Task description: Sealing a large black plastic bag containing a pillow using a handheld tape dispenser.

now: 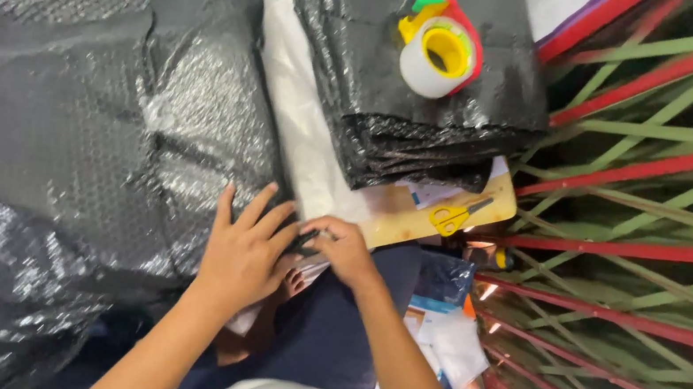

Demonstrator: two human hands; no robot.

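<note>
The left hand [246, 248] lay flat, fingers spread, on the black bubble-wrapped parcel [94, 144] at nine o'clock, while the right hand [344, 248] pinched its edge closed, apparently mid-sealing, tape dispenser [439, 46] at one o'clock.

Black bubble-wrapped parcel [97, 126] (glossy), lying flat

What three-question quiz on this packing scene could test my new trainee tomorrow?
1. True or false: the left hand lies flat on the black bubble wrap.
2. What sits on the folded black stack? A) scissors B) tape dispenser C) box
3. What colour are the scissors' handles?

Key: 1 true; 2 B, the tape dispenser; 3 yellow.
</note>
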